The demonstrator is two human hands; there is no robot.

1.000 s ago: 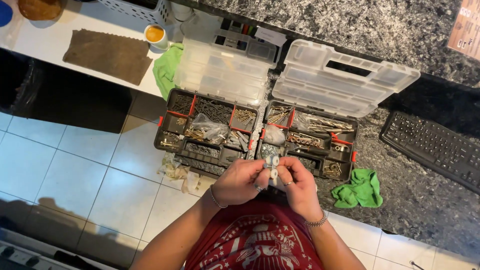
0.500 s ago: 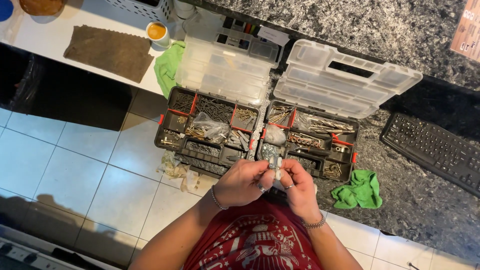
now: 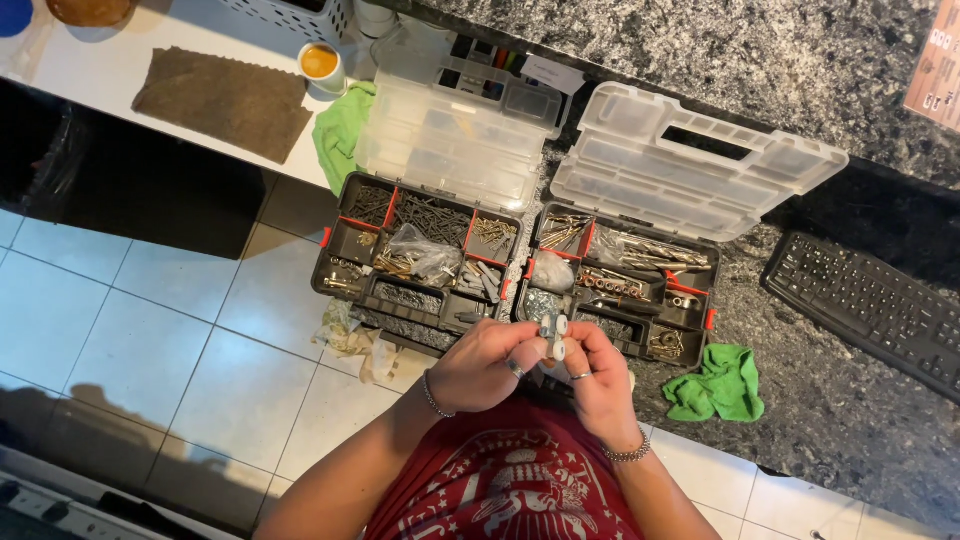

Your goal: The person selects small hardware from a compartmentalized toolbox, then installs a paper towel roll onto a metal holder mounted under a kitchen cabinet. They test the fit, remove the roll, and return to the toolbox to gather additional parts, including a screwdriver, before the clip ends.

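I see my left hand (image 3: 487, 362) and right hand (image 3: 598, 378) pinching one small white part (image 3: 553, 335) at the near edge of the right organizer case (image 3: 690, 300); open floor left.

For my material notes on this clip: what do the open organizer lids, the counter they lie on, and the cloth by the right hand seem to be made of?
The lids look like clear moulded plastic: see-through, glossy, ribbed. The counter looks like polished granite or a similar stone, dark with grey speckles and a sheen. The green cloth looks like soft fabric, possibly microfibre: crumpled, matte, fuzzy. The right hand lies just left of it.
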